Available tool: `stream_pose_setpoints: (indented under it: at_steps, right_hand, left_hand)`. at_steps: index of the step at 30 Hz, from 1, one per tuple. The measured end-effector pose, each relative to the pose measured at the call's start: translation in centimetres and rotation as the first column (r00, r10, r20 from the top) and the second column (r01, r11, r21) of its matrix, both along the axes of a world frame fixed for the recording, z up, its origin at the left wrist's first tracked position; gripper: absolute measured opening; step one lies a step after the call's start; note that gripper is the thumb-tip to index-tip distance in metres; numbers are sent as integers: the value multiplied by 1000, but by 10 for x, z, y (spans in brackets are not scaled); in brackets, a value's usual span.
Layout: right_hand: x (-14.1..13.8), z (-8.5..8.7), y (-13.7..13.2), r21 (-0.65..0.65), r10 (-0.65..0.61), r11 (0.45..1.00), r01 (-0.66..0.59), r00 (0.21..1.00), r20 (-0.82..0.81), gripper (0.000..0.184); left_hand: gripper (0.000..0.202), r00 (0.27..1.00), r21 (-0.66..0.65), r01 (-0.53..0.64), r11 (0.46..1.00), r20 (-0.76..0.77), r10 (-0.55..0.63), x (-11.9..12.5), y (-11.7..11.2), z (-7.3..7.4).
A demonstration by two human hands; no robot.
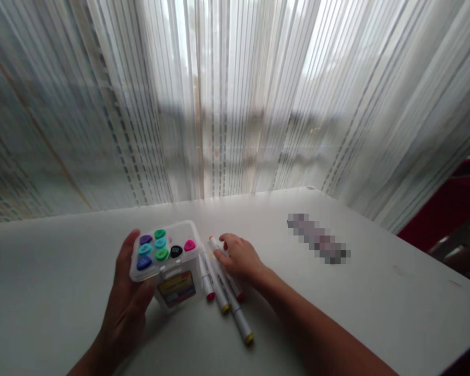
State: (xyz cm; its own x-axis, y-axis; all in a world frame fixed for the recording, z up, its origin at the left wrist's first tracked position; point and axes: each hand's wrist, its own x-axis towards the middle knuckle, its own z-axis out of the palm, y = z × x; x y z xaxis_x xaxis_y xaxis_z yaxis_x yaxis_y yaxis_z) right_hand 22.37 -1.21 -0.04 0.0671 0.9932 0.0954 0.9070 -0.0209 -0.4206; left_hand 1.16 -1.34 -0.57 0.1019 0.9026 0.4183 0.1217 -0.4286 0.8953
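My left hand grips a clear plastic marker case from its left side, thumb on the front and fingers behind. Through the case show marker caps in purple, green, light blue, blue, black and pink. A printed label is on its front, below a latch. Right of the case, several white markers with red or yellow ends lie close together on the table. My right hand is over their upper part, with thumb and forefinger curled round a red-ended marker. The hand partly hides that marker.
A blurred-out long item lies on the white table to the right. Sheer striped curtains hang along the table's back edge. Something red stands beyond the right edge.
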Motion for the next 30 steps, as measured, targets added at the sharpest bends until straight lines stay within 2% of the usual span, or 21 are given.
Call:
stream_pose_setpoints:
  at_steps: [2,5,11,15,24,30]
  right_hand:
    - [2,2,-1,-28,1,1000,0,1000,16,33]
    - [3,6,-2,-58,14,998,-11,999,51,34]
    - [2,11,-5,-85,37,996,-28,994,107,33]
    - [2,11,-5,-94,40,995,-29,992,122,32]
    - [2,14,-6,-115,58,992,-43,989,134,31]
    - [3,15,-6,-120,83,991,-64,984,159,31]
  left_hand:
    - [81,996,-40,54,998,79,-51,3,-4,8]
    - [79,991,-43,79,996,109,-73,6,-7,13]
    - [76,992,10,64,998,105,-65,5,-5,9]
    - [75,987,38,108,993,112,-112,4,-4,9]
    - [74,983,22,125,992,136,-127,5,-6,10]
    - [74,987,42,118,992,103,-122,1,1,5]
